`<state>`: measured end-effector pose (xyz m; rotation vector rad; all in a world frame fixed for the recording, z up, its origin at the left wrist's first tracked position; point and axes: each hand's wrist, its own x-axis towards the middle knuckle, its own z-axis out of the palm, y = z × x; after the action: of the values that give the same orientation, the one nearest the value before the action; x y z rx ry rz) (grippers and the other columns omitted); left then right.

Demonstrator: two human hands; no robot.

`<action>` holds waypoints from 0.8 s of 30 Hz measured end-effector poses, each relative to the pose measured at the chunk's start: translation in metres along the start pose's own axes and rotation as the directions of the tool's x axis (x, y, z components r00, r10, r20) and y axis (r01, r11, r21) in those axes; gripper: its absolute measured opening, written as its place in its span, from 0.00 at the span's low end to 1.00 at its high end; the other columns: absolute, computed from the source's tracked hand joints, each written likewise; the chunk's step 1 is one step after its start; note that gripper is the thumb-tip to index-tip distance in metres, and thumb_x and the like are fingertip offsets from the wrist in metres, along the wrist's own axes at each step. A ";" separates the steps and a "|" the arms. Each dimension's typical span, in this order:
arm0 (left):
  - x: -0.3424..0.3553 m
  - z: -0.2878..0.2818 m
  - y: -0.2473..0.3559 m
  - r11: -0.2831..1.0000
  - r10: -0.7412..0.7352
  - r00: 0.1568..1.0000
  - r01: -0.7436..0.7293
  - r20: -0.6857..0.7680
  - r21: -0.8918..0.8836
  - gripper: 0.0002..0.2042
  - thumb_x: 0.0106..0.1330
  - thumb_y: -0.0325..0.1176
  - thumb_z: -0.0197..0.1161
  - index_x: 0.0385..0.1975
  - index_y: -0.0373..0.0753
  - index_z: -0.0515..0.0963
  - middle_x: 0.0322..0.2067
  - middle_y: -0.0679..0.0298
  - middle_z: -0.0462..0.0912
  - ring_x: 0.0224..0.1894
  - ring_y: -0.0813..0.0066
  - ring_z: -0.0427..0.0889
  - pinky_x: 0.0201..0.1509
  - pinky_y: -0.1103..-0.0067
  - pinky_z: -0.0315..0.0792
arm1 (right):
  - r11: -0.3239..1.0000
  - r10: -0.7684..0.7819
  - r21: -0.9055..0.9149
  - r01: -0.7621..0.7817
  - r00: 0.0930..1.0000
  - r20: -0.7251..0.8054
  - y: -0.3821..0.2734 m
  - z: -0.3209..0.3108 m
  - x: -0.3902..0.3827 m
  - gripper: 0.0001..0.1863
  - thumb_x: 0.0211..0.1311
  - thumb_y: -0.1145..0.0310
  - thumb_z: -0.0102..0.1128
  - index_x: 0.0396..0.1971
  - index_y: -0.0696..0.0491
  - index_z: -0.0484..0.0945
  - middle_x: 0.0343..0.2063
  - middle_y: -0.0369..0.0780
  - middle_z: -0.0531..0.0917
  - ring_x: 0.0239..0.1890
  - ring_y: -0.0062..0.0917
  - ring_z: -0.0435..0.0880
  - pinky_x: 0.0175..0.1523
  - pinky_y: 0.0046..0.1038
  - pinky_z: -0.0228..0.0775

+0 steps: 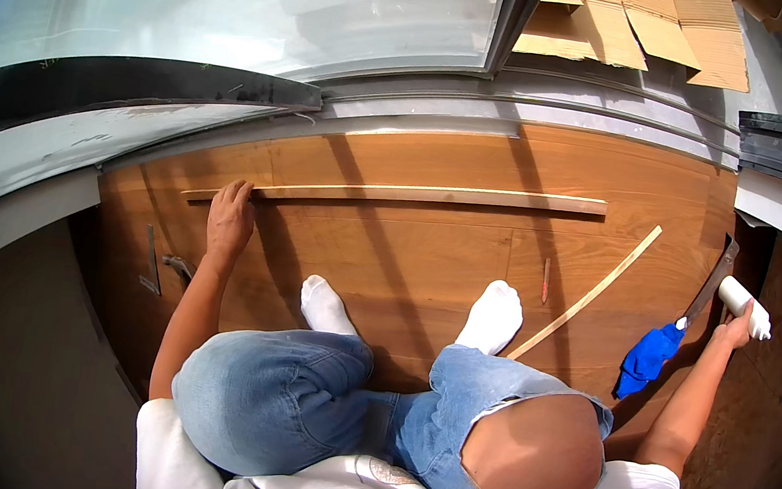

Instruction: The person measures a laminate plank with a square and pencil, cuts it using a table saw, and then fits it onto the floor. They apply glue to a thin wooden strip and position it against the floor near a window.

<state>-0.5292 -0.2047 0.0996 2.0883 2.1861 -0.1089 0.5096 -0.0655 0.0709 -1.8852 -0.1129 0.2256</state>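
Note:
My left hand [231,219] grips a long brown wooden strip [419,191] near its left end, fingertips over its edge. The strip lies across the plank floor and has a pale upper edge. Out at the far right, my right hand [736,325] is closed around a white plastic bottle [742,303] with a narrow nozzle, tilted on its side. Just left of the bottle lies a dark flat blade [712,282], and a bundled blue cloth [651,360] is at its near end. Part of the right fingers is hidden behind the bottle.
A thin pale wood strip [591,293] lies slantwise by my right foot, with a red pencil [546,281] beside it. A metal square [153,260] and what looks like a hammer [177,265] lie near my left forearm. Beyond are a glass door [296,3], floor tracks [624,107] and cardboard [636,23].

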 end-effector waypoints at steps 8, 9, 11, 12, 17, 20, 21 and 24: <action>0.076 -0.072 0.063 0.899 -0.219 0.923 0.066 -0.316 -0.433 0.16 0.67 0.31 0.68 0.53 0.36 0.78 0.52 0.53 0.82 0.53 0.58 0.82 0.53 0.70 0.77 | 0.957 -0.057 0.277 -0.081 0.889 0.454 -0.055 -0.026 -0.183 0.32 0.67 0.54 0.69 0.64 0.56 0.70 0.59 0.42 0.77 0.61 0.33 0.76 0.66 0.41 0.69; 0.085 -0.082 0.070 0.847 -0.275 0.916 0.086 -0.293 -0.525 0.16 0.67 0.32 0.68 0.53 0.36 0.77 0.51 0.54 0.83 0.52 0.59 0.83 0.53 0.70 0.78 | 0.941 -0.047 0.303 -0.149 0.831 0.554 -0.056 -0.023 -0.192 0.34 0.69 0.52 0.66 0.67 0.54 0.66 0.60 0.41 0.76 0.62 0.34 0.75 0.67 0.43 0.67; 0.100 -0.097 0.079 0.719 -0.374 0.895 0.113 -0.245 -0.686 0.17 0.67 0.32 0.69 0.53 0.35 0.77 0.49 0.54 0.84 0.51 0.62 0.84 0.51 0.71 0.78 | 0.922 0.000 0.307 -0.237 0.792 0.611 -0.060 -0.012 -0.229 0.35 0.68 0.49 0.66 0.68 0.51 0.65 0.60 0.40 0.75 0.62 0.33 0.75 0.67 0.42 0.68; 0.105 -0.103 0.079 0.781 -0.299 0.900 0.041 -0.316 -0.624 0.18 0.66 0.31 0.69 0.53 0.33 0.76 0.46 0.53 0.85 0.48 0.61 0.86 0.50 0.70 0.79 | 0.911 0.046 0.295 -0.287 0.784 0.619 -0.068 -0.009 -0.255 0.36 0.67 0.47 0.66 0.68 0.50 0.65 0.60 0.40 0.75 0.62 0.32 0.75 0.67 0.41 0.68; 0.118 -0.109 0.093 0.728 -0.278 0.927 0.034 -0.251 -0.684 0.15 0.69 0.29 0.66 0.53 0.31 0.76 0.45 0.53 0.86 0.48 0.66 0.87 0.53 0.75 0.79 | 0.970 0.096 0.074 -0.233 0.641 0.761 -0.032 -0.019 -0.319 0.37 0.65 0.49 0.67 0.68 0.50 0.66 0.59 0.37 0.75 0.62 0.29 0.74 0.66 0.38 0.69; 0.121 -0.116 0.099 0.704 -0.269 0.935 0.028 -0.231 -0.709 0.14 0.70 0.34 0.67 0.49 0.32 0.78 0.41 0.55 0.88 0.45 0.64 0.89 0.49 0.73 0.80 | 0.985 0.111 -0.032 -0.167 0.493 0.863 -0.016 -0.015 -0.357 0.39 0.65 0.54 0.67 0.70 0.54 0.61 0.59 0.39 0.73 0.64 0.29 0.72 0.67 0.36 0.66; 0.124 -0.121 0.102 0.702 -0.289 0.936 0.064 -0.203 -0.709 0.14 0.70 0.36 0.67 0.47 0.33 0.79 0.38 0.56 0.89 0.43 0.63 0.89 0.47 0.72 0.80 | 0.990 0.106 -0.050 -0.134 0.445 0.889 -0.019 -0.010 -0.371 0.41 0.64 0.55 0.68 0.71 0.55 0.59 0.59 0.41 0.74 0.62 0.31 0.74 0.66 0.36 0.67; 0.131 -0.138 0.116 0.789 -0.383 0.907 0.220 -0.178 -0.574 0.19 0.72 0.50 0.62 0.35 0.36 0.84 0.25 0.59 0.87 0.34 0.57 0.88 0.40 0.68 0.78 | 0.989 0.143 -0.126 -0.079 0.278 0.950 -0.035 0.007 -0.408 0.43 0.64 0.55 0.68 0.72 0.55 0.56 0.55 0.47 0.78 0.55 0.35 0.81 0.62 0.38 0.73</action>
<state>-0.4240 -0.0510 0.2223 1.4931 2.3234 0.7519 0.1108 -0.1252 0.1420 -1.5279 -0.8364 1.5073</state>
